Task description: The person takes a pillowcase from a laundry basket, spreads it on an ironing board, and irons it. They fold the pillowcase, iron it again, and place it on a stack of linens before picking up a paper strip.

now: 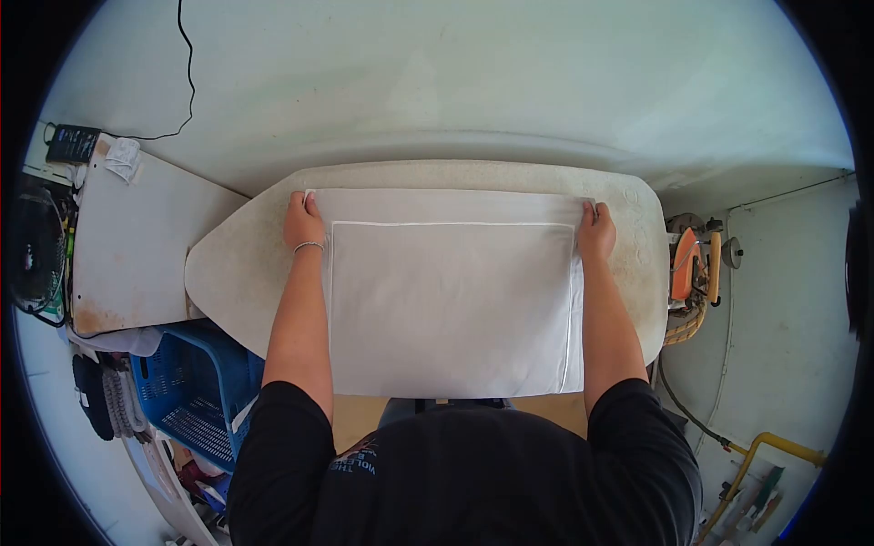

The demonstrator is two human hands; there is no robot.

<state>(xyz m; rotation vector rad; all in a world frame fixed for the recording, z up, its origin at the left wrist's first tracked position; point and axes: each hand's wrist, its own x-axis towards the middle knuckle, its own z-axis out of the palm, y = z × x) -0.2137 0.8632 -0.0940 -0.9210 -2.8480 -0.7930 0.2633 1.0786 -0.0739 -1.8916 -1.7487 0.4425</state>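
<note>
A white pillowcase (451, 300) with a stitched border lies flat on the padded ironing board (228, 264). My left hand (302, 221), with a thin bracelet at the wrist, pinches the pillowcase's far left corner. My right hand (596, 229) pinches its far right corner. Both arms stretch out along the cloth's side edges. The near edge of the pillowcase hangs at the board's front, just above my black shirt.
An orange iron (685, 264) stands on a rest at the board's right end. A white side table (137, 237) sits to the left, with a blue laundry basket (196, 391) below it. A yellow pipe (774, 446) runs at lower right. A fan (36, 255) is at far left.
</note>
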